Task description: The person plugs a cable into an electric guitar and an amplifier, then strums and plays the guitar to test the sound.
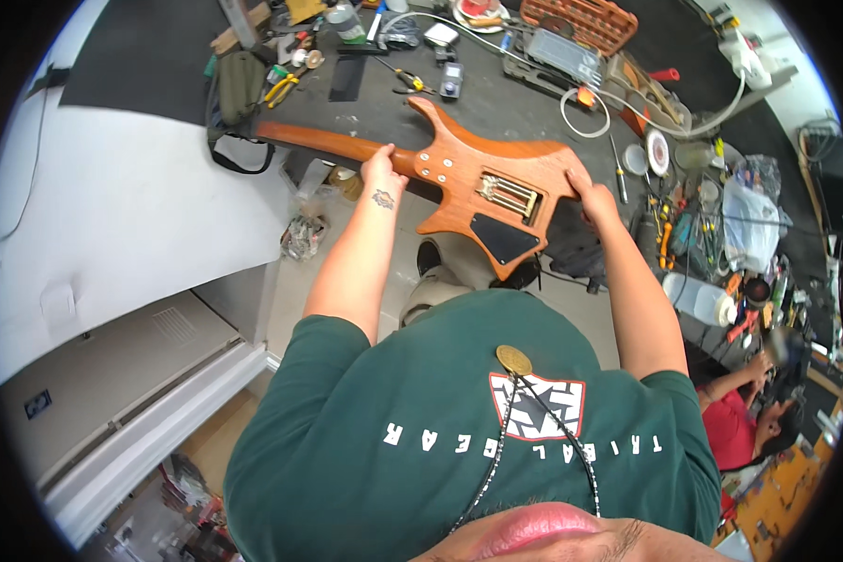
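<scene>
A brown wooden electric guitar (468,159) is held back side up in front of me, over the near edge of the dark bench. Its neck points left, toward the bag. My left hand (382,167) is closed around the neck beside the body joint. My right hand (592,199) grips the right end of the body, with some fingers hidden beneath it. The back carries several neck screws, an open cavity with metal springs (510,197), and a black cover plate (502,238).
Pliers with yellow handles (283,89), a small grey device (451,81) and an orange tool case (585,21) lie on the bench (365,117). A green bag (239,89) hangs at its left edge. More tools crowd the right side. Another person in red (729,429) works at far right.
</scene>
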`<state>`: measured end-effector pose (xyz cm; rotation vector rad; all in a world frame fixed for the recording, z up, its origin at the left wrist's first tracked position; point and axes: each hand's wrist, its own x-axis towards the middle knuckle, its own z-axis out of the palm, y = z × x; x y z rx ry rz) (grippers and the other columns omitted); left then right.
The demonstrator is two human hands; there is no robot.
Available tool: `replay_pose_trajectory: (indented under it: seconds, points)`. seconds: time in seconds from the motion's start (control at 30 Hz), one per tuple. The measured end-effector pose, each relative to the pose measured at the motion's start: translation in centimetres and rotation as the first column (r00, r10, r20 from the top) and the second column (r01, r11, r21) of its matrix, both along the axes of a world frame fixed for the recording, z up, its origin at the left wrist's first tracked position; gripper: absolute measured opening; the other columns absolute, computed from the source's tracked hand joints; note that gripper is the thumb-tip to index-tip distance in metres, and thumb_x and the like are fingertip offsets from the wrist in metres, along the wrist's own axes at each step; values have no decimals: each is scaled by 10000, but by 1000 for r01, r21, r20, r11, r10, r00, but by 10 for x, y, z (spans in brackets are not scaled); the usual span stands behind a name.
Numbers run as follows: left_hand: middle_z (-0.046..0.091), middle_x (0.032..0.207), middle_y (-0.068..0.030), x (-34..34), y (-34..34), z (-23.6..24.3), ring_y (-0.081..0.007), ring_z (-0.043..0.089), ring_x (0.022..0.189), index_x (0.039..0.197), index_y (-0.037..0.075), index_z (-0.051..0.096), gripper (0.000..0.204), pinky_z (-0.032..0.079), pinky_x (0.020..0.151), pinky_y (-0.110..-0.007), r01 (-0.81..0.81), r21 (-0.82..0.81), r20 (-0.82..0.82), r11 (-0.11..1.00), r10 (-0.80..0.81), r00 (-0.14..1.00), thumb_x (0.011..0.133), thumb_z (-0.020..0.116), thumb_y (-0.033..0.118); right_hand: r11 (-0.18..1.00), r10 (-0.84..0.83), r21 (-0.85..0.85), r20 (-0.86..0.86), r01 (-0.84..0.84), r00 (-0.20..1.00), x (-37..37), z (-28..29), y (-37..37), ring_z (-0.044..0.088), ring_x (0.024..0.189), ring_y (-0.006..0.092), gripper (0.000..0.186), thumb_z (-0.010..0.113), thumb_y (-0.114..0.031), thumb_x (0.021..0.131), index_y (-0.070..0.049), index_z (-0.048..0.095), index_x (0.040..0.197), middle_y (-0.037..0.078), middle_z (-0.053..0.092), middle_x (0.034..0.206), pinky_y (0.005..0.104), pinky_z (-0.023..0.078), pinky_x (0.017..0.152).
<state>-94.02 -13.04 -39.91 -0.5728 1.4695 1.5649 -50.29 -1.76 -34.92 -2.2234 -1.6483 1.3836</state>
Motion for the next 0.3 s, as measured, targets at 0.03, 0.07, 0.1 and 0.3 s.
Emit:
replay_pose_trajectory:
  seconds: [0.03,0.07,0.1,0.3]
  points:
    - [676,1237,-177,-4,-1,-8,-404,710,1088,1281,31,596,391,520,943,-674,-17,6,11,1000,17,1000,944,779,109,999,20,-27,14,-20,1000,-4,5,3,710,637,289,980,686,-840,813,130,757,937,194,702,709,416,522,581]
    - [677,1231,-176,-6,-1,-14,-407,707,1096,1272,25,598,384,535,946,-663,-30,16,23,999,30,999,942,779,98,998,36,-49,27,-34,999,-5,7,5,713,646,289,978,689,-837,814,130,760,947,195,705,713,416,524,590]
    - [678,1228,-176,-13,-4,-24,-408,705,1099,1264,21,600,371,545,952,-656,-27,53,38,998,25,999,941,774,80,998,36,-52,18,-35,999,-7,7,6,713,649,290,981,692,-835,813,132,759,960,198,709,724,418,526,595]
    - [672,1247,-195,-8,6,-24,-424,700,1135,1282,12,590,386,544,966,-678,-6,70,51,998,3,999,938,764,32,1000,-14,-29,-36,13,999,-4,-3,7,717,670,307,1018,698,-847,797,138,758,1049,217,737,796,425,539,626]
